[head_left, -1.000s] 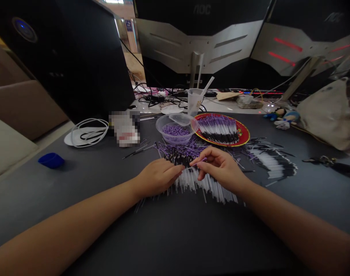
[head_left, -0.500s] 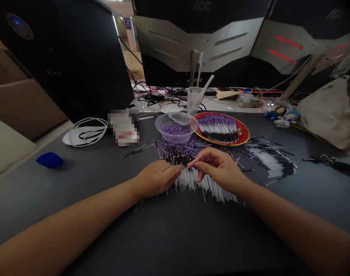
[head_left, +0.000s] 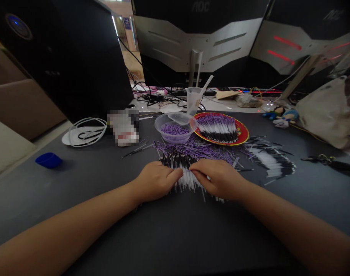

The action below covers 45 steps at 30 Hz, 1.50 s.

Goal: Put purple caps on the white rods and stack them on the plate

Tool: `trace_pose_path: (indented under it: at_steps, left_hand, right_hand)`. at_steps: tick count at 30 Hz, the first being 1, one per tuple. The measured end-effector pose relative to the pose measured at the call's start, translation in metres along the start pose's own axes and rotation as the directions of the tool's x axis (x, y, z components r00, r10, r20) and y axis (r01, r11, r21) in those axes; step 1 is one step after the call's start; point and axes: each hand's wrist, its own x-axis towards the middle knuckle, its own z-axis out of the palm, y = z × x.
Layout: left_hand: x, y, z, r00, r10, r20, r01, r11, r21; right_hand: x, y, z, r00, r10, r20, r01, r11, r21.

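Colour key, with positions given from the round red plate (head_left: 221, 128). Plate rim: yellow-gold edging, with a small floral motif at the right side. On the plate: parallel sticks (head_left: 217, 128) banded purple, white and black. Left of the plate: clear plastic bowl (head_left: 166, 138) holding purple pieces (head_left: 171, 129). Below the plate: purple strands (head_left: 198, 151) lying beside a heap of white sticks (head_left: 189, 182) with black ends. Lower right of the plate: a fan of white-and-black sticks (head_left: 271, 161). Far left of the plate: cobalt-blue cup (head_left: 48, 160) on a dark grey desk (head_left: 163, 234). Above the plate: silver-grey monitor backs (head_left: 198, 46), the right one marked with glowing red stripes (head_left: 282, 53).
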Motion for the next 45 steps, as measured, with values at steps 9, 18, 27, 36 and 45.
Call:
trace_pose_path:
  at_steps: [9, 18, 27, 36, 45]
  left_hand:
    - [0.002, 0.002, -0.003, 0.995, 0.102, -0.002, -0.102, 0.995, -0.001]
    - [0.005, -0.002, -0.006, 0.986, 0.163, -0.016, -0.163, 0.986, 0.030]
    - [0.000, -0.012, 0.012, 0.987, -0.157, 0.012, 0.158, 0.980, -0.121]
    - [0.002, -0.011, 0.010, 0.987, -0.157, 0.014, 0.155, 0.948, -0.279]
    - [0.000, -0.011, 0.007, 0.998, -0.060, -0.017, 0.057, 0.988, -0.144]
  right_hand:
    - [0.000, -0.009, 0.004, 0.990, 0.065, 0.124, -0.080, 0.989, 0.124]
    - [0.007, -0.012, 0.013, 0.860, 0.361, 0.361, -0.507, 0.523, 0.685]
    - [0.008, 0.057, -0.007, 0.941, 0.333, -0.065, -0.316, 0.930, 0.189]
    - [0.006, 0.087, -0.002, 0.961, 0.266, 0.073, -0.222, 0.902, -0.370]
    - [0.006, 0.082, -0.006, 0.961, 0.271, 0.065, -0.218, 0.876, -0.430]
